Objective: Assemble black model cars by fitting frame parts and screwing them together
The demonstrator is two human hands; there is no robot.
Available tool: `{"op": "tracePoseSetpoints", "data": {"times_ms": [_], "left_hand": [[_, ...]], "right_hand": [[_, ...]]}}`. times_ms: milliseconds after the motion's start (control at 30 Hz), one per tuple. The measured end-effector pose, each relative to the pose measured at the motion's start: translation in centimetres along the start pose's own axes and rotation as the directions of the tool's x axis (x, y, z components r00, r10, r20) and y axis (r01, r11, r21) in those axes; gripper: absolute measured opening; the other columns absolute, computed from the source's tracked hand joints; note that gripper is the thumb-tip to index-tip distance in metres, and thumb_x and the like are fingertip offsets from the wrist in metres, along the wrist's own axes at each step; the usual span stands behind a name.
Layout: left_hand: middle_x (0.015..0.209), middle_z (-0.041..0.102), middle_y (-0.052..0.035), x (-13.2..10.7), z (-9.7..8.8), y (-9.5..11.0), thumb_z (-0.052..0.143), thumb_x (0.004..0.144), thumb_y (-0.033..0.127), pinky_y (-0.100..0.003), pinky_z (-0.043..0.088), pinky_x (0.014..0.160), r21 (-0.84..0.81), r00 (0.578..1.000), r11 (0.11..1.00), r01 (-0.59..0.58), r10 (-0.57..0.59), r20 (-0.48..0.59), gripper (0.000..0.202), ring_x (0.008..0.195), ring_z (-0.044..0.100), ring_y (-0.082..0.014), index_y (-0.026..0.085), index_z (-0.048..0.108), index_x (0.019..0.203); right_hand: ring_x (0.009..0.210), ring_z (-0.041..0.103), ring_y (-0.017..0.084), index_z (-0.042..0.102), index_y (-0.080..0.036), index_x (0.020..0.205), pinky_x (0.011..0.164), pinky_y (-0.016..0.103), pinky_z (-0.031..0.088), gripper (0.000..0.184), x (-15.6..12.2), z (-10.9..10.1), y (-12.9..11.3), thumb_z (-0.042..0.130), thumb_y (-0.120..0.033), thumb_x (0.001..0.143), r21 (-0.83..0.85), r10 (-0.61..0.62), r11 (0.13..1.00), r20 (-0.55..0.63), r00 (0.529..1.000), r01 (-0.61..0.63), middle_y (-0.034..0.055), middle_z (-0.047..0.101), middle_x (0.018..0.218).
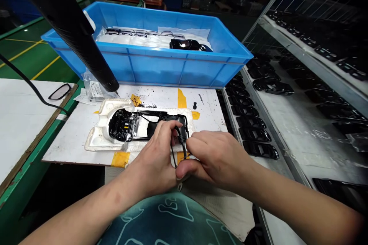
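Note:
Both hands hold a thin, curved black frame piece (184, 149) near the front edge of the board; the fingers cover much of it. My left hand (158, 149) is closed on its left side. My right hand (215, 155) pinches its right side between thumb and curled fingers. Just beyond, a glossy black model car body (122, 125) lies in a white foam cradle (96, 141), its right end partly behind my left hand. A black power screwdriver (86, 46) hangs at the upper left, its tip pointing down behind the cradle.
A blue plastic bin (155, 67) with several thin black frames stands behind the board. Small black bits (146, 103) are scattered beyond the cradle. On the right, a rack (276, 122) bears rows of black parts. A clear-paned frame (59, 92) lies on the left table.

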State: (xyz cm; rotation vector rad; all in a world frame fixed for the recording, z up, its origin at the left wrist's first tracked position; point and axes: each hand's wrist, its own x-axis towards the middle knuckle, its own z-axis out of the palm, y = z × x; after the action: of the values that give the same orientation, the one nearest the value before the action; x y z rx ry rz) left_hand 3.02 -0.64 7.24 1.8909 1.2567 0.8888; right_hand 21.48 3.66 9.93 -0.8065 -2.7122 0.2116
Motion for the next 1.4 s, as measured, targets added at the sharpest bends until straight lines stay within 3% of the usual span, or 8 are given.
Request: {"op": "tracePoseSetpoints", "data": {"times_ms": [133, 267, 433, 567, 867, 1033, 1200, 1400], "left_hand": [[0.118, 0.046, -0.0088, -0.2, -0.1, 0.3, 0.069, 0.069, 0.021, -0.038, 0.051, 0.089, 0.002, 0.999, 0.999, 0.042, -0.042, 0.004, 0.070, 0.102, 0.053, -0.0207, 0.022, 0.031, 0.128], [0.114, 0.047, -0.0073, -0.4, -0.1, 0.3, 0.069, 0.069, 0.022, -0.038, 0.052, 0.085, -0.028, 0.997, 0.997, 0.075, -0.074, 0.018, 0.068, 0.097, 0.055, -0.0198, 0.022, 0.032, 0.126], [0.114, 0.047, -0.0056, -0.6, 0.0, 0.3, 0.073, 0.065, 0.020, -0.035, 0.052, 0.084, -0.070, 0.993, 0.991, 0.116, -0.115, 0.011, 0.073, 0.096, 0.055, -0.0187, 0.024, 0.033, 0.127], [0.117, 0.047, -0.0054, -0.8, 0.0, 0.2, 0.071, 0.067, 0.020, -0.034, 0.051, 0.087, -0.059, 0.994, 0.993, 0.102, -0.103, -0.017, 0.071, 0.099, 0.055, -0.0183, 0.024, 0.033, 0.127], [0.113, 0.046, -0.0060, -0.9, -0.4, 0.1, 0.074, 0.070, 0.024, -0.032, 0.051, 0.083, 0.006, 0.995, 0.997, 0.078, -0.077, -0.062, 0.068, 0.095, 0.053, -0.0176, 0.022, 0.035, 0.126], [0.117, 0.046, -0.0060, -0.9, -0.2, 0.1, 0.076, 0.071, 0.027, -0.032, 0.050, 0.087, -0.003, 0.996, 0.997, 0.080, -0.080, -0.049, 0.073, 0.099, 0.052, -0.0175, 0.022, 0.034, 0.130], [0.113, 0.046, -0.0041, -1.0, -0.1, 0.0, 0.077, 0.069, 0.025, -0.032, 0.050, 0.086, -0.005, 0.991, 0.992, 0.123, -0.123, -0.056, 0.073, 0.095, 0.052, -0.0164, 0.023, 0.035, 0.129], [0.114, 0.047, -0.0051, -0.7, -0.1, -0.2, 0.077, 0.071, 0.028, -0.033, 0.050, 0.087, -0.035, 0.989, 0.992, 0.122, -0.124, -0.081, 0.072, 0.096, 0.053, -0.0174, 0.022, 0.035, 0.129]], "right_hand": [[0.054, 0.045, 0.015, 0.047, -0.019, 0.070, 0.052, 0.031, 0.020, 0.076, 0.2, -0.2, 0.1, 0.018, -0.087, 0.085, -0.016, 0.073, 0.997, -0.042, 0.996, -0.073, -0.0002, 0.051, 0.062], [0.054, 0.046, 0.015, 0.049, -0.019, 0.069, 0.052, 0.031, 0.019, 0.066, 0.3, -0.3, 0.1, 0.020, -0.070, 0.100, 0.011, -0.035, 0.999, 0.035, 0.999, 0.035, -0.0001, 0.053, 0.062], [0.052, 0.046, 0.015, 0.048, -0.019, 0.067, 0.051, 0.031, 0.021, 0.076, 0.5, -0.5, 0.0, 0.017, -0.086, 0.086, -0.040, 0.027, 0.999, -0.020, 0.999, -0.028, 0.0004, 0.052, 0.060], [0.051, 0.045, 0.015, 0.047, -0.019, 0.066, 0.051, 0.032, 0.019, 0.067, 0.5, -0.5, -0.3, 0.019, -0.070, 0.099, -0.049, -0.028, 0.998, 0.006, 1.000, 0.029, -0.0009, 0.050, 0.058], [0.053, 0.042, 0.017, 0.049, -0.020, 0.066, 0.052, 0.034, 0.019, 0.065, 0.3, -0.4, -0.7, 0.019, -0.065, 0.102, -0.123, -0.064, 0.991, -0.027, 0.998, 0.061, -0.0003, 0.047, 0.059], [0.053, 0.041, 0.016, 0.050, -0.019, 0.067, 0.053, 0.033, 0.020, 0.073, 0.2, -0.3, -0.6, 0.018, -0.081, 0.091, -0.164, 0.000, 0.986, -0.069, 0.998, -0.011, -0.0001, 0.047, 0.060], [0.053, 0.039, 0.017, 0.049, -0.020, 0.065, 0.053, 0.034, 0.018, 0.064, 0.3, -0.2, -0.6, 0.019, -0.063, 0.104, -0.171, -0.101, 0.981, -0.059, 0.993, 0.090, -0.0004, 0.046, 0.059], [0.053, 0.040, 0.016, 0.049, -0.019, 0.066, 0.052, 0.033, 0.019, 0.068, 0.8, -0.3, -0.3, 0.019, -0.071, 0.099, -0.179, -0.039, 0.983, -0.065, 0.997, 0.027, -0.0004, 0.046, 0.059]]}}
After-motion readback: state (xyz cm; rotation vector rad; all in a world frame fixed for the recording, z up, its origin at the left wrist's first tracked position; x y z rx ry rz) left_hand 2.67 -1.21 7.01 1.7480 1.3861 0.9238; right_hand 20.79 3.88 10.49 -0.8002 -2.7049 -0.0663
